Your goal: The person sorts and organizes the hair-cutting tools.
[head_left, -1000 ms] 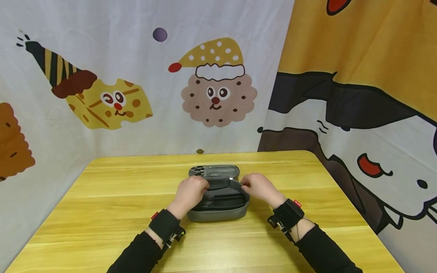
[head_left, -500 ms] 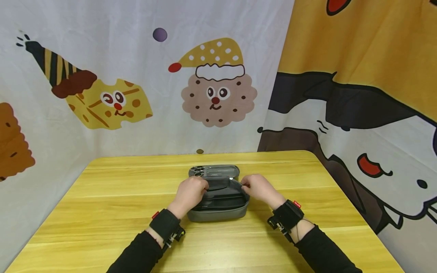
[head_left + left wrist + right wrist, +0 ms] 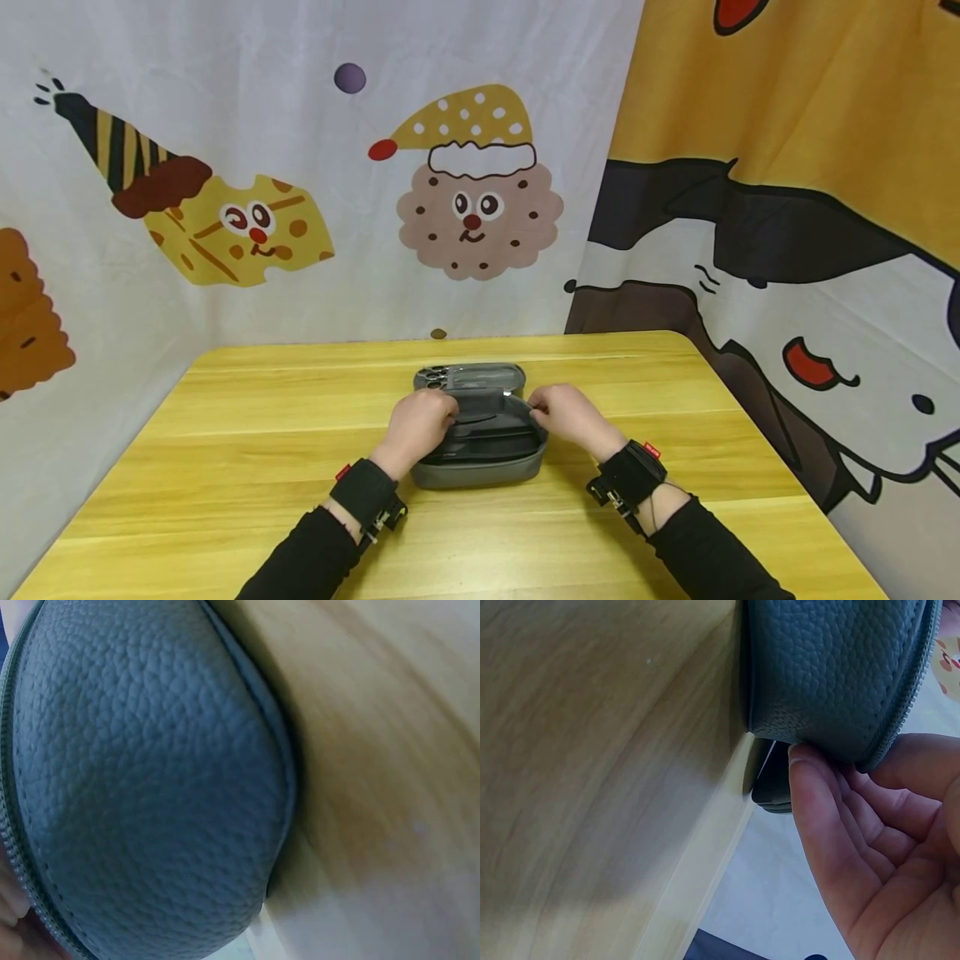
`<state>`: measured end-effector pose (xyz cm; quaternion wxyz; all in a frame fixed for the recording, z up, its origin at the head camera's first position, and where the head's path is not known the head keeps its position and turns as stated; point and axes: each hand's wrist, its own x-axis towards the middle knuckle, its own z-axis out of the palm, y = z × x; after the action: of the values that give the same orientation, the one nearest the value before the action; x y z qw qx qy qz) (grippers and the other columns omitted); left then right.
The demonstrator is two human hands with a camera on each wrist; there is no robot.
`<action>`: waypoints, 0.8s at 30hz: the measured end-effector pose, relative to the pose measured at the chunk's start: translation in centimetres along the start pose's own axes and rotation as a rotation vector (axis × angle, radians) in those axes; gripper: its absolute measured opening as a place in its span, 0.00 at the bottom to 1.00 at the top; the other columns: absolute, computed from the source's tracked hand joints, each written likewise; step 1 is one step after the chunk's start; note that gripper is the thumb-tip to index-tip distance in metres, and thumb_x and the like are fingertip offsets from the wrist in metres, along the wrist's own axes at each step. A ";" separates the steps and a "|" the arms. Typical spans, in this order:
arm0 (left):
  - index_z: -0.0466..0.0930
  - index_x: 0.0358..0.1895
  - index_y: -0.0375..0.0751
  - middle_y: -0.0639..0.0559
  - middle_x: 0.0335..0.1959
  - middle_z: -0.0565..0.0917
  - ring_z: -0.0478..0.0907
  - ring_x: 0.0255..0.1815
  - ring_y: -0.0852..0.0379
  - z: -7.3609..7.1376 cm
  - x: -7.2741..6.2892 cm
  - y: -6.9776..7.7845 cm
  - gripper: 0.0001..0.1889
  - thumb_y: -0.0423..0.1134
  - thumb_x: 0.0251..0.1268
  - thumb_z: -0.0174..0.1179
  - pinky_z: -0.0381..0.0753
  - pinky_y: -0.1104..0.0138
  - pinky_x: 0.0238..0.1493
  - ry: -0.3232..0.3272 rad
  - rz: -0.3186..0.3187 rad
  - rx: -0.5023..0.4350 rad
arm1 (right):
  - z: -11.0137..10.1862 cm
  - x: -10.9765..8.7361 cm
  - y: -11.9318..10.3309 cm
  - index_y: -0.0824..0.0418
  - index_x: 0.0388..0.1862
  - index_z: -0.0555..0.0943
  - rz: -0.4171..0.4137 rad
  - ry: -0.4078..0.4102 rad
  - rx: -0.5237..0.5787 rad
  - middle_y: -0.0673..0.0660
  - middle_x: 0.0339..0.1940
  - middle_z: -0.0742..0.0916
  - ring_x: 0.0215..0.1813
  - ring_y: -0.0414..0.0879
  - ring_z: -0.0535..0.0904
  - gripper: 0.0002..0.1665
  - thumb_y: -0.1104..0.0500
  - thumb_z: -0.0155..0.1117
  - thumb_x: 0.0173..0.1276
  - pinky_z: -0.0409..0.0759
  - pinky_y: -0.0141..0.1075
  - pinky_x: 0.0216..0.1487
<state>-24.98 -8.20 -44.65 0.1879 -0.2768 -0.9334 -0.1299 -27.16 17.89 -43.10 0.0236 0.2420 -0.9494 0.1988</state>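
Note:
A grey zippered case (image 3: 480,474) of pebbled, leather-like material stands unzipped on the table, its lid (image 3: 487,376) folded back behind it. Scissors (image 3: 435,375) with metal finger loops sit at the left of the lid. Inside the case lie a dark flap (image 3: 480,405) and dark contents too shadowed to name. My left hand (image 3: 420,421) grips the case's left rim with curled fingers; its fingertips are hidden in the head view. At the right back corner, my right hand (image 3: 566,410) pinches the rim between thumb and fingers, just beside the zipper teeth (image 3: 911,705).
The wooden table (image 3: 262,450) extends around the case on all sides. Behind it hangs a white curtain (image 3: 300,100) with cartoon prints, and a yellow printed one (image 3: 787,100) is at the right. Black straps with small cameras sit on both wrists.
Both hands stay nearly in place on the case. The lower edge of the dark flap inside looks slightly shifted.

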 end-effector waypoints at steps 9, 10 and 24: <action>0.89 0.36 0.45 0.51 0.34 0.86 0.83 0.36 0.52 -0.1 -0.2 -0.1 0.06 0.30 0.59 0.70 0.84 0.63 0.39 0.012 -0.007 -0.039 | 0.0 0.0 -0.1 0.65 0.35 0.86 0.010 -0.005 0.000 0.51 0.29 0.85 0.31 0.41 0.76 0.03 0.65 0.68 0.66 0.79 0.37 0.34; 0.89 0.37 0.45 0.51 0.35 0.86 0.83 0.37 0.52 -0.1 -0.3 -0.2 0.06 0.31 0.59 0.70 0.84 0.63 0.39 0.014 -0.009 -0.051 | 0.1 0.0 -0.1 0.65 0.35 0.86 0.013 -0.005 0.000 0.51 0.29 0.85 0.31 0.41 0.76 0.03 0.65 0.68 0.66 0.79 0.37 0.34; 0.89 0.40 0.41 0.49 0.37 0.86 0.83 0.40 0.50 -1.4 -0.7 -1.3 0.06 0.32 0.59 0.71 0.84 0.60 0.43 0.043 -0.066 -0.205 | 0.0 0.0 0.5 0.63 0.39 0.87 0.011 0.000 0.076 0.53 0.33 0.87 0.35 0.45 0.82 0.05 0.63 0.68 0.67 0.82 0.39 0.38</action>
<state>-24.77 -10.01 -43.89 0.1742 -0.2608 -0.9196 -0.2367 -27.42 18.23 -43.28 0.0135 0.2375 -0.9425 0.2348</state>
